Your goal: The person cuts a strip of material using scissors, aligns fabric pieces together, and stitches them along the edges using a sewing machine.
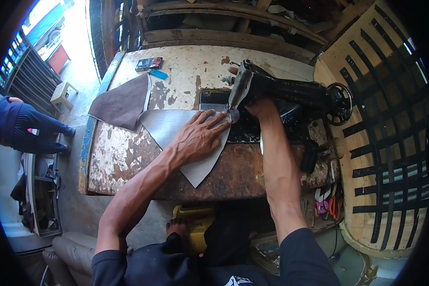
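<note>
My left hand (201, 137) lies flat with fingers stretched out on a light grey piece of fabric (167, 120). Its fingertips reach the needle end of a black sewing machine (281, 93), where the fabric's edge meets the presser foot area. My right hand (258, 107) passes under the machine's arm. Most of its fingers are hidden behind the machine head, though a fingertip seems to show beyond it, so I cannot see what they hold. Left of the grey fabric lies a dark brown fabric piece (121, 100) with a pale edge.
The worn table (128, 159) has peeling paint. On its far side rest a small box (149, 64) and a blue-handled tool (158, 74). A wooden frame with black webbing (388, 143) leans at right, near orange-handled scissors (335, 208). Another person (26, 121) stands at left beside a stool (63, 95).
</note>
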Tool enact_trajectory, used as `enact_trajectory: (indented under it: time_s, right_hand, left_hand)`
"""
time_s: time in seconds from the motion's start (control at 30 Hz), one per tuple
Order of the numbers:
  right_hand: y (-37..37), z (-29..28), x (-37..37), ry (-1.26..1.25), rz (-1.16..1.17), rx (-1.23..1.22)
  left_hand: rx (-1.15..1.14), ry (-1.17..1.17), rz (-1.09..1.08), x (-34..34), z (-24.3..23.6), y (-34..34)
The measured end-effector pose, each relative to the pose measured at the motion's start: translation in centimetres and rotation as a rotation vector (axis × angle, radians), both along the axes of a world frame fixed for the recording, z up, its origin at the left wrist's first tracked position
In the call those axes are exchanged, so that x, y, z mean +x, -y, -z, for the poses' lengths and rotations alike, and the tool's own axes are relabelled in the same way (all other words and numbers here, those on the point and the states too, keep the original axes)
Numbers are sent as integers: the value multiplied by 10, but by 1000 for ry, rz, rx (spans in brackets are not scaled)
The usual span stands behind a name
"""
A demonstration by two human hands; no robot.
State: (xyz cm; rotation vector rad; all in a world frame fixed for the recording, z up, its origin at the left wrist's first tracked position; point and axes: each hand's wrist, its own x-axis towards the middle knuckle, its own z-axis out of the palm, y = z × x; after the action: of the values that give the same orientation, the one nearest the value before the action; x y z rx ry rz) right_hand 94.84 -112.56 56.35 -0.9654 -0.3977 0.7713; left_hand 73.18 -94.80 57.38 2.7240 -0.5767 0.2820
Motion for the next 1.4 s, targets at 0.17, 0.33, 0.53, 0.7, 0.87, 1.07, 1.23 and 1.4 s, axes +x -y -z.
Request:
enact_trajectory:
  time_s: [0.17,0.33,0.53,0.7,0.87,1.07,1.23,1.4]
  right_hand:
    - [-32,-8,-40,-325,340,88]
    - [-26,-6,-39,-172,338,-30]
    - [-13,15,-28,-118,175,128]
    - [-19,30,-28,641,383,-330]
    - [-23,-2,-45,-2,332,-241]
    - [-9,21,-28,794,228,-905]
    - [-10,49,-16,1264,284,-1095]
    - [1,94,15,1007,397,-655]
  left_hand:
    - [21,-31,-23,-9,3,-10]
    - [43,-6,-39,-5,1,-10]
    - [26,-51,-36,1,2,-8]
    - [-7,-22,-57,3,3,-8]
    - [32,-28,-87,2,4,-8]
    - [15,-13,-109,6,4,-1]
    - [12,-15,-130,5,7,-4]
    - [-3,12,-145,10,6,5]
